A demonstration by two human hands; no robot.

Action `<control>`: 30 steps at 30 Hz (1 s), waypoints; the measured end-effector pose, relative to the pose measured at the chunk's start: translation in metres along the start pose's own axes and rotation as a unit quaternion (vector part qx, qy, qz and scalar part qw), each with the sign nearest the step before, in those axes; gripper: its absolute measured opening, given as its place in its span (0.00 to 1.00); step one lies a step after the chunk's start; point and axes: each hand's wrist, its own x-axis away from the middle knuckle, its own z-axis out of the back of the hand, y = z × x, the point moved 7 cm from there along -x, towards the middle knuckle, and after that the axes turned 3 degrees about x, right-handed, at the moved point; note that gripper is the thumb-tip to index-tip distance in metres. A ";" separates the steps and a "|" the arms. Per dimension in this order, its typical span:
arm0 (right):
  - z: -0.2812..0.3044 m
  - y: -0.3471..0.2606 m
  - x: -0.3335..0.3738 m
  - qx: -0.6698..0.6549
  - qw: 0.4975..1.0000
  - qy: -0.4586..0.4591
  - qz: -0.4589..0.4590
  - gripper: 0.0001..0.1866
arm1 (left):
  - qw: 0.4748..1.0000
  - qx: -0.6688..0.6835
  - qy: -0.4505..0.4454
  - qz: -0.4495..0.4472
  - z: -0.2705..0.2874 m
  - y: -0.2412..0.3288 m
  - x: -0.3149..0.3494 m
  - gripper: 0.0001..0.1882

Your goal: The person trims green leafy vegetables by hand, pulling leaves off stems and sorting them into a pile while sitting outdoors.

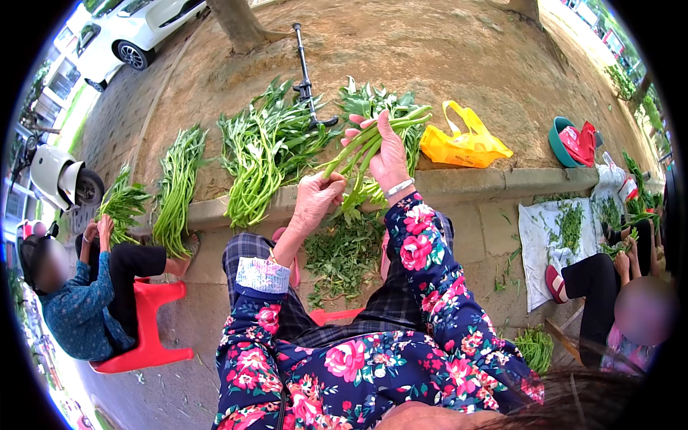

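Note:
A bunch of long green water spinach stems (367, 142) lies across the palm of my right hand (389, 163), which is closed around it with the thumb on top. At the lower left end of the bunch, the fingers of my left hand (314, 203) are pinched on a stem; the fingertips partly hide it. Just beyond my hands, a large heap of water spinach (261, 158) rests on the kerb, leaves pointing away. More leafy stems (369, 100) lie behind my right hand. Between my feet, picked leaves (344, 251) are piled on the pavement.
A black walking stick (304, 75) lies on the dirt beyond the heap. Right of it sit a yellow bag (464, 140) and a teal basin (566, 140) with red items. A seated person on a red stool (147, 322) handles greens at left; another sits right, beside a white cloth (537, 251).

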 end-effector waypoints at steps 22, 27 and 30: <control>-0.005 -0.010 -0.001 -0.041 0.998 -0.029 0.032 0.23 | 0.964 0.259 0.047 -0.041 0.027 0.016 0.009 0.03; 0.002 -0.013 0.000 -0.045 0.998 -0.019 0.034 0.23 | 0.993 0.072 -0.093 -0.003 0.016 0.029 0.021 0.06; 0.002 -0.013 0.000 -0.049 0.998 -0.013 0.032 0.23 | 0.997 0.020 -0.073 -0.004 0.026 0.034 0.023 0.08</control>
